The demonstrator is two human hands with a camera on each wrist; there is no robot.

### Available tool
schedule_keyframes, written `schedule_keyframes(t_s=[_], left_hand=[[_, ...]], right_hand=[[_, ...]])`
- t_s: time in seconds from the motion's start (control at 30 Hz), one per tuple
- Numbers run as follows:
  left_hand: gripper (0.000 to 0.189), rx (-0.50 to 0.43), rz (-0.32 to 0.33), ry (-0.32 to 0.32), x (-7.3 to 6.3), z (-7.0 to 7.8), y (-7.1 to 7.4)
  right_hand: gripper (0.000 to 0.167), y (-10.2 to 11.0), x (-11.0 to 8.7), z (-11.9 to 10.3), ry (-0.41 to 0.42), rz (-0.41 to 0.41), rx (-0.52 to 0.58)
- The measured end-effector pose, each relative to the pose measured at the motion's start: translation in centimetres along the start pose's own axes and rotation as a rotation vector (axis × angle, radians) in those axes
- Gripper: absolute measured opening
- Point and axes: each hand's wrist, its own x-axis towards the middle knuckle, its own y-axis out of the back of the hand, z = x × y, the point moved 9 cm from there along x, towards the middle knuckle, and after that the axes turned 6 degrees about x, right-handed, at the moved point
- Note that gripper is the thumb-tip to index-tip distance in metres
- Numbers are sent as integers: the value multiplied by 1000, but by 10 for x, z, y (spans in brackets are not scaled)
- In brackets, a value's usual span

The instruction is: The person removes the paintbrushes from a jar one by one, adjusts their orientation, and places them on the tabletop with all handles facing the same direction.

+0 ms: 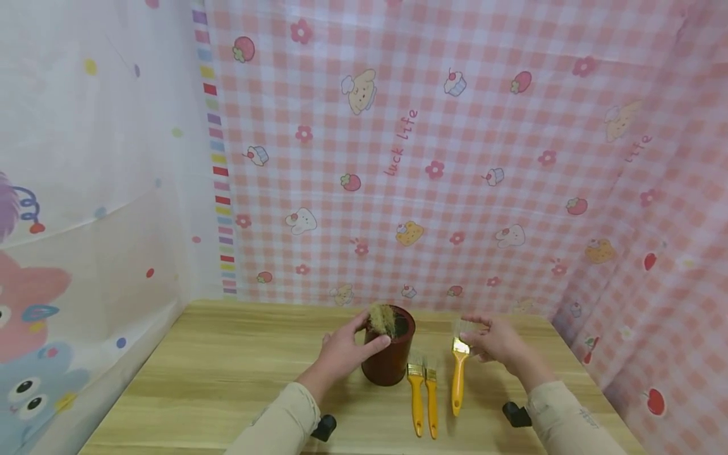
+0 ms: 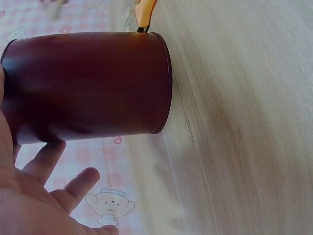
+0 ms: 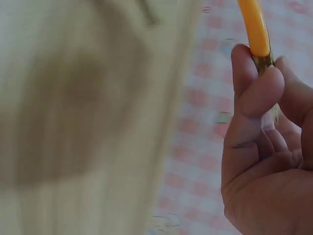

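Note:
A dark red-brown cylindrical holder [image 1: 388, 363] stands upright on the table. My left hand [image 1: 344, 347] grips its upper part, thumb on the near side and fingers round the far left; in the left wrist view some fingers [image 2: 80, 186] spread away from its wall. A tan, fuzzy clump [image 1: 382, 319] shows at the holder's rim. My right hand [image 1: 496, 341] pinches a paintbrush [image 1: 457, 379] by its bristle end, yellow handle pointing down. The right wrist view shows fingertips [image 3: 264, 90] at its metal band. Two more yellow-handled paintbrushes [image 1: 417, 404] [image 1: 432, 404] lie beside the holder.
The wood-grain table [image 1: 227, 360] reaches back to a pink checked cloth [image 1: 364, 208] with cartoon prints. A white printed cloth [image 1: 114, 189] hangs on the left, another pink cloth [image 1: 654, 284] on the right. Small black objects [image 1: 324, 428] show by both wrists.

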Motion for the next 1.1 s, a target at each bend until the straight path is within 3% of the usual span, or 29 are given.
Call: schedule_keyframes(t_s=[0.17,0.43,0.77,1.1], left_hand=[[93,-9,7,-9,0,2,1],[92,-14,10,-6,1,2,1],[93,-20,6,2,0,0,-1],[92,-29,8,13,0,0,-1]], right_hand=[[62,-19,6,31,-44,-52,-9],[57,-34,9,52,-47,-47,12],[53,-39,16,66,-33,-33,-21],[48,-48,19,62,-30,1,-88]])
